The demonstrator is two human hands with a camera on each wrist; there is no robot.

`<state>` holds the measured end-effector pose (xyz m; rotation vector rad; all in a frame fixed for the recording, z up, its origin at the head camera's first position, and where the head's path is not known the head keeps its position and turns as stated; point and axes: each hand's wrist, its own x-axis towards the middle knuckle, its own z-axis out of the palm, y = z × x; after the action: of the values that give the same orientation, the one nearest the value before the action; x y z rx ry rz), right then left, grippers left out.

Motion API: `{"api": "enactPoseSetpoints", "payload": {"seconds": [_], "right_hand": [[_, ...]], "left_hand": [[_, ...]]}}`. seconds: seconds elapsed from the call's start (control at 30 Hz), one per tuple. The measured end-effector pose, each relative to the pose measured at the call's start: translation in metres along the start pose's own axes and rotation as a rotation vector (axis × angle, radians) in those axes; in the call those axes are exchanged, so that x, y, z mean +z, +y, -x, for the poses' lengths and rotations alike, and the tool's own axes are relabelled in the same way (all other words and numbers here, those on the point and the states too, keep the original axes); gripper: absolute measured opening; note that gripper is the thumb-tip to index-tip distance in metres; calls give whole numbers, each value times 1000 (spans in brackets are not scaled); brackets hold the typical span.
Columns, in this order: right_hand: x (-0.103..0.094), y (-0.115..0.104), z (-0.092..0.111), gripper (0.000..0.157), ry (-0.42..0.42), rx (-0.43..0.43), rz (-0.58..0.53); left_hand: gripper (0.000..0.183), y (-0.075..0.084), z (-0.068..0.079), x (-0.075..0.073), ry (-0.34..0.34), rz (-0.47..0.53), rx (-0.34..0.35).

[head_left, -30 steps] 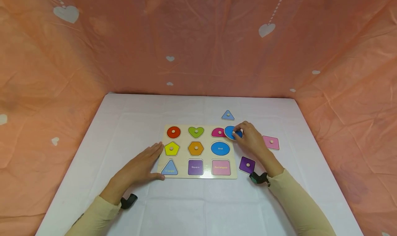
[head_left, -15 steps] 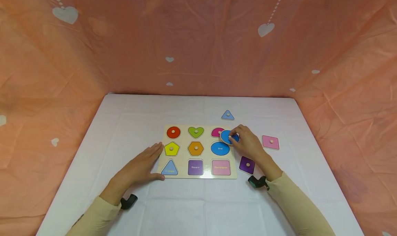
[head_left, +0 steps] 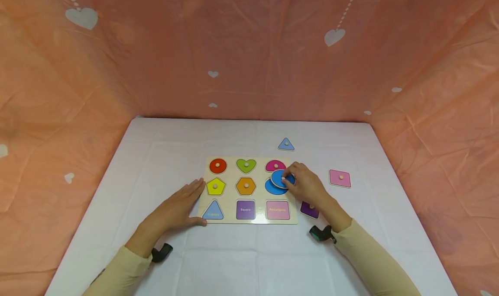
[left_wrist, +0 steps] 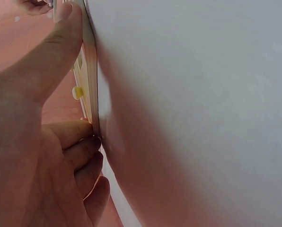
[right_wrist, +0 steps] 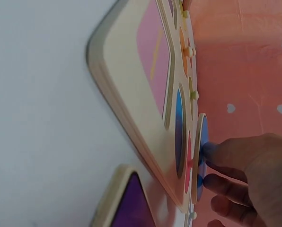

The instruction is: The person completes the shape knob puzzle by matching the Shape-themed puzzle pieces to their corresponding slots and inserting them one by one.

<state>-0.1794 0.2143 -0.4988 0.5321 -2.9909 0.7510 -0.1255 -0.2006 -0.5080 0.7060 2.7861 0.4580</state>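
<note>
My right hand (head_left: 308,183) pinches the knob of a blue oval puzzle piece (head_left: 279,178). In the right wrist view the oval piece (right_wrist: 201,158) is raised above the wooden puzzle board (head_left: 230,201). From the head view it partly covers the blue recess (head_left: 273,189) for the oval and the lower edge of a magenta semicircle piece (head_left: 275,165). My left hand (head_left: 175,209) rests against the board's left edge with straight fingers. In the left wrist view the thumb (left_wrist: 60,42) and fingertips touch the board's side.
Bare recesses for a triangle (head_left: 213,211), square (head_left: 245,210) and rectangle (head_left: 278,210) form the near row. Around the board lie a light blue triangle piece (head_left: 286,144), a pink rectangle piece (head_left: 340,178) and a purple square piece (head_left: 309,210), partly behind my right wrist.
My right hand has carried the oval piece left and nearer to me, from the board's far right corner to over the oval recess. The left hand has stayed in place.
</note>
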Motion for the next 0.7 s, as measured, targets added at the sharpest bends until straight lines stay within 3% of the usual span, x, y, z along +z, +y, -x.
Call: {"api": "enactPoseSetpoints", "payload": {"seconds": [0.7], "right_hand": [[9, -10, 2, 18, -51, -35, 50]], "left_hand": [[120, 0, 1, -1, 4, 10, 4]]}}
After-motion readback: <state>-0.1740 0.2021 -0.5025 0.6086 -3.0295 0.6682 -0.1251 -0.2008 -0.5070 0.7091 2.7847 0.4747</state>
